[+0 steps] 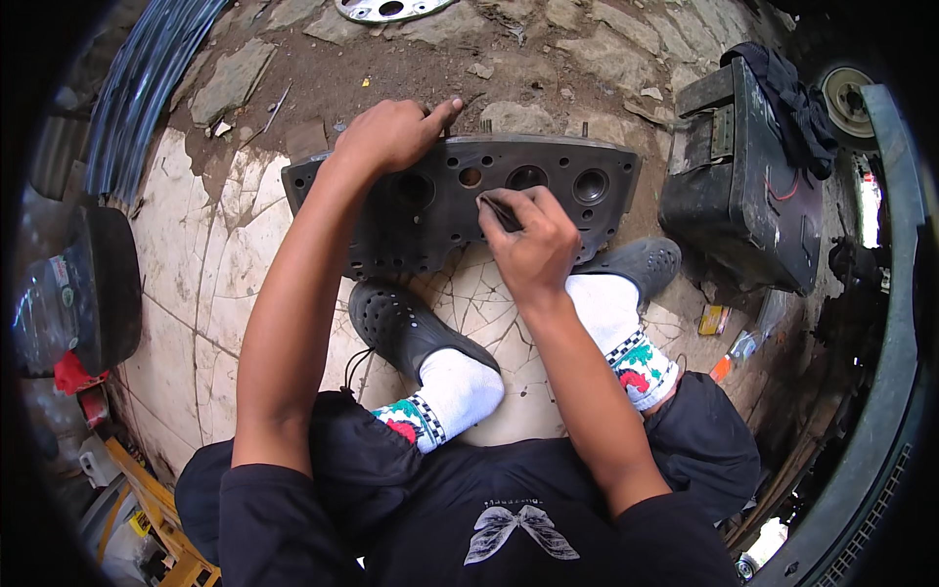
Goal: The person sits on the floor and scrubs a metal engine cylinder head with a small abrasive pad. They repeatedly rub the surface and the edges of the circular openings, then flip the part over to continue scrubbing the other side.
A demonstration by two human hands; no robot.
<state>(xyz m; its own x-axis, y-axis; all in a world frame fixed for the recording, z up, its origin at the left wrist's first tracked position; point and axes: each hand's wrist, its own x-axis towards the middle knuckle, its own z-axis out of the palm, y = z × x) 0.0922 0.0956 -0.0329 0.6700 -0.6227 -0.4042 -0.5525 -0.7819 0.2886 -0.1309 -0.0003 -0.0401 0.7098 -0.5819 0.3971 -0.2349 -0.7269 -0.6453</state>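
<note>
"Where's the left hand point(393, 135)?"
"At the far edge of a metal block point(448, 207)."
"And the right hand point(533, 240)?"
"Pinching a small dark piece point(502, 209) over the block's holed face."

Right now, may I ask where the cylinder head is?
In the head view, the cylinder head is at upper centre, beyond the black clogs, with the left hand at its far edge.

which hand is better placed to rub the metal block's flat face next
Probably the right hand: it pinches a small dark piece over the flat face of the metal block. The left hand is at the block's far edge, perhaps steadying it.
</note>
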